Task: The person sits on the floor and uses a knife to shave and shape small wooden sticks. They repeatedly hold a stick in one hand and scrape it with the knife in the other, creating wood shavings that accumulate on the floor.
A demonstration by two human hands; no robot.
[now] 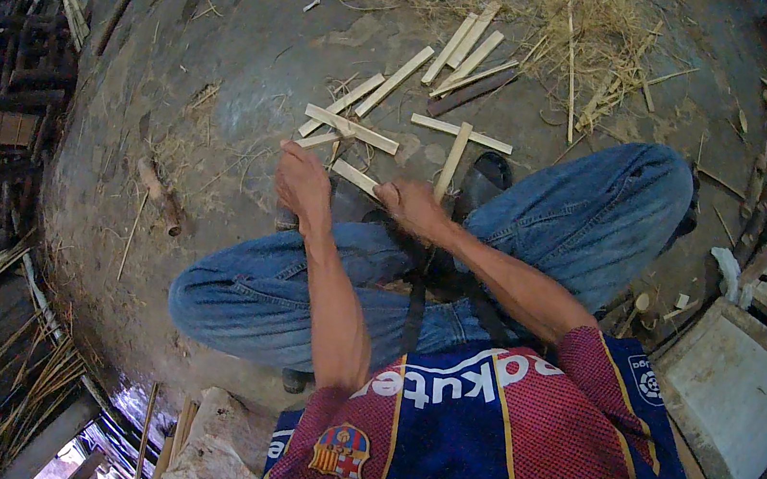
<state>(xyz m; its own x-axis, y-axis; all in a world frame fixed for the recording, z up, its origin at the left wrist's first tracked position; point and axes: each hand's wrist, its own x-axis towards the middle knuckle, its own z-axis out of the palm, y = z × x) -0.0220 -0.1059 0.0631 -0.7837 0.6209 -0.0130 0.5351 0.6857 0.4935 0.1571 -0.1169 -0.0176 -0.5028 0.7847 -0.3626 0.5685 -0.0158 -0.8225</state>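
My left hand (305,186) is closed on the near end of a short, pale wooden strip (323,140), which slants up to the right. That strip meets a longer pale strip (373,136) lying across the floor just beyond. Close by on the right, my right hand (412,208) grips the end of another pale strip (353,176) that points up and left. A crossed pair of strips, one upright (453,160) and one crosswise (488,141), lies beyond my right hand. My fingertips are partly hidden from above.
More cut strips (409,83) and a dark stick (473,92) lie farther out, beside loose straw fibres (547,28). To the left is a short bamboo tube (161,198). Pale-topped boxes (732,387) stand at right. My crossed legs (565,225) frame the near floor.
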